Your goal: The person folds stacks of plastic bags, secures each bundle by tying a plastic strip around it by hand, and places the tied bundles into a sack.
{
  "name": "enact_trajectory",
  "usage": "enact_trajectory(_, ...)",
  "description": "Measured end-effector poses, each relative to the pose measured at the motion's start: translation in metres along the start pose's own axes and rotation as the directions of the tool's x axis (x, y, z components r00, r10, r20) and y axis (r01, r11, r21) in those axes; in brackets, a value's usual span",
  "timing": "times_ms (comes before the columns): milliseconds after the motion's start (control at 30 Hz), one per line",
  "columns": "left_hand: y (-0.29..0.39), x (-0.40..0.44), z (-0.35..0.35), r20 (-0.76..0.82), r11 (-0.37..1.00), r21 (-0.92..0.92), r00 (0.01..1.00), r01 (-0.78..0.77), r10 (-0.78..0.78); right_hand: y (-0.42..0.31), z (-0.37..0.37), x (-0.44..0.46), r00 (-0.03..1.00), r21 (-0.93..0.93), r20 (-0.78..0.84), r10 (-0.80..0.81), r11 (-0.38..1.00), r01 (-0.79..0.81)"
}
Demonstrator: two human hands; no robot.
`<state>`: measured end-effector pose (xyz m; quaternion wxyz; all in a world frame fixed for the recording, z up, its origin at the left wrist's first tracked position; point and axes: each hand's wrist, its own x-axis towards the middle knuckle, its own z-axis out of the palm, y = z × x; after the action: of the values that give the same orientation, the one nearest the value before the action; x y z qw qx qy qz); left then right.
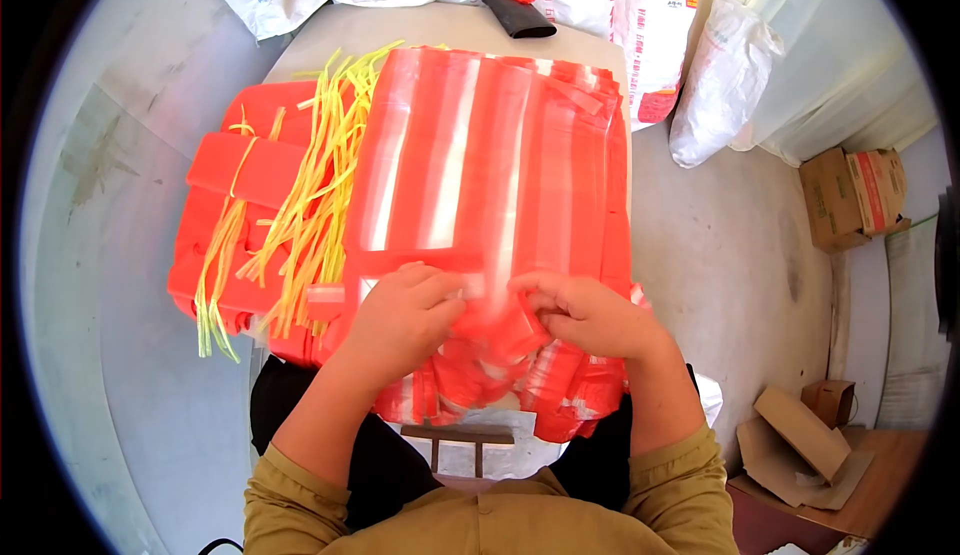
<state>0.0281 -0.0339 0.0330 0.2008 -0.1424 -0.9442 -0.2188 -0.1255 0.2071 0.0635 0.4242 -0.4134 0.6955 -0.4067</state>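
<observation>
A thick stack of red plastic bags with white stripes (pixel 485 155) covers the middle of the table in front of me. At its near edge my left hand (pixel 412 317) has its fingers curled together on the thin red film. My right hand (pixel 590 313) pinches a crumpled part of the same film between thumb and fingers. Between the hands the film looks blurred. Bunched bag ends hang over the near edge toward my lap. Beside the stack on the left, a bunch of yellow plastic ties (pixel 325 175) lies over folded red bundles (pixel 260 170).
White printed sacks (pixel 655 30) stand beyond the table (pixel 350 33), with a black and red roll-like item (pixel 515 10) near them. Cardboard boxes (pixel 850 200) sit against the right wall. An opened carton (pixel 800 455) rests on a brown surface at lower right.
</observation>
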Motion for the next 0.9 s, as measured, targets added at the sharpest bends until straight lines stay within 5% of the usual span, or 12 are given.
enact_trajectory(33, 0.000, 0.000, 0.000, 0.004, 1.000, -0.002, 1.000, -0.003, 0.003, -0.009, 0.000, 0.000, 1.000, -0.118, 0.005, -0.019, 0.993, 0.019)
enact_trajectory(333, -0.003, -0.002, 0.000, 0.018, 1.000, -0.021, 1.000, -0.005, 0.006, -0.015, 0.002, 0.013, 0.998, -0.081, 0.067, 0.015, 0.997, -0.010)
enact_trajectory(433, -0.003, -0.003, 0.000, 0.028, 1.000, -0.021, 1.000, 0.001, -0.001, -0.012, 0.001, 0.012, 1.000, -0.036, 0.023, 0.009, 0.999, -0.008)
enact_trajectory(533, -0.003, -0.002, 0.000, 0.039, 1.000, -0.028, 0.999, 0.005, -0.004, -0.004, -0.005, 0.012, 0.986, 0.242, 0.011, 0.168, 0.956, -0.166)
enact_trajectory(733, -0.003, -0.003, -0.002, 0.066, 1.000, -0.024, 0.998, -0.002, 0.004, 0.004, -0.009, 0.022, 0.984, 0.395, -0.059, 0.166, 0.909, -0.130)
enact_trajectory(900, -0.004, -0.003, -0.001, 0.061, 0.999, -0.033, 0.998, -0.012, 0.014, 0.005, 0.001, 0.035, 0.989, 0.308, -0.077, 0.130, 0.946, -0.100)
